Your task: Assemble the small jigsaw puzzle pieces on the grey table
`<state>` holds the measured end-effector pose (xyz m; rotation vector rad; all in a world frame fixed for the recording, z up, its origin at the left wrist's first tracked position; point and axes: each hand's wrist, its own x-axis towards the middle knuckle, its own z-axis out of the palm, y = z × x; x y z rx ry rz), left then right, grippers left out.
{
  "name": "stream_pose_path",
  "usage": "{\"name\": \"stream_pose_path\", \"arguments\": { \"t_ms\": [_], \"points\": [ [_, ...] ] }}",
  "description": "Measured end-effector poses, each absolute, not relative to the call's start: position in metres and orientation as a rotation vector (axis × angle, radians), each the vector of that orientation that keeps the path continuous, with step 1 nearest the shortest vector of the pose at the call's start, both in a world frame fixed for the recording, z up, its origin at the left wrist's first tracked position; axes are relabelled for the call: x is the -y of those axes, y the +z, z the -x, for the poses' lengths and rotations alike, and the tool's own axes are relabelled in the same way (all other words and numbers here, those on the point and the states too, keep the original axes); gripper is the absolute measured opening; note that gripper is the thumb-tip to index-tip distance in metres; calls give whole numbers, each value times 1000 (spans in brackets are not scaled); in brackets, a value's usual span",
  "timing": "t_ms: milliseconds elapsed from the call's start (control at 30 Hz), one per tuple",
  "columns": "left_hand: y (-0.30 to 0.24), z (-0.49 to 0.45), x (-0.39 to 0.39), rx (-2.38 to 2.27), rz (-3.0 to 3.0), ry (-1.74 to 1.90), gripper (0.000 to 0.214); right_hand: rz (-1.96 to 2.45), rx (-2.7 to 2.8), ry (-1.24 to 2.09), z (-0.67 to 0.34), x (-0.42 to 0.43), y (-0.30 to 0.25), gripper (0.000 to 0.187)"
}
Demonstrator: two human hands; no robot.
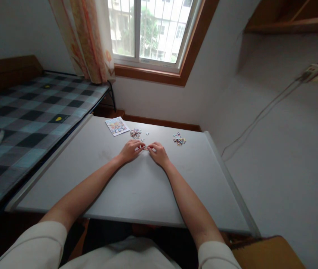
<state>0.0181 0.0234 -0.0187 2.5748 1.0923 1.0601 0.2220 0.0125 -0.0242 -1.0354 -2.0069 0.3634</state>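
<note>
My left hand (132, 150) and my right hand (158, 152) meet over the middle of the white table. Between their fingertips is a small joined strip of jigsaw puzzle pieces (145, 148), with the fingers of both hands closed on its ends. Just beyond my left hand lies a pile of loose puzzle pieces (135, 133), and a single piece (147, 133) rests beside it. A second pile of pieces (179, 139) sits farther right. The print on the held pieces is too small to make out.
A square picture card (117, 126) lies at the table's (147, 186) far left. A bed with a checked cover (49, 108) stands along the left, and a wall with a cable (255, 119) is on the right. A brown seat (268, 254) shows at the lower right.
</note>
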Motion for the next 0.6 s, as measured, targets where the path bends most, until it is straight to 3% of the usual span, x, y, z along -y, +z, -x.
{"name": "stream_pose_path", "arguments": {
  "t_ms": [233, 600],
  "points": [
    [-15, -19, -20, -996, -2597, 1074, 18, 1047, 1969, 456, -223, -14, -26, 14],
    [-17, -19, -21, -1165, -2448, 1156, 18, 1117, 1729, 656, -220, -14, -22, 22]
  ]
}}
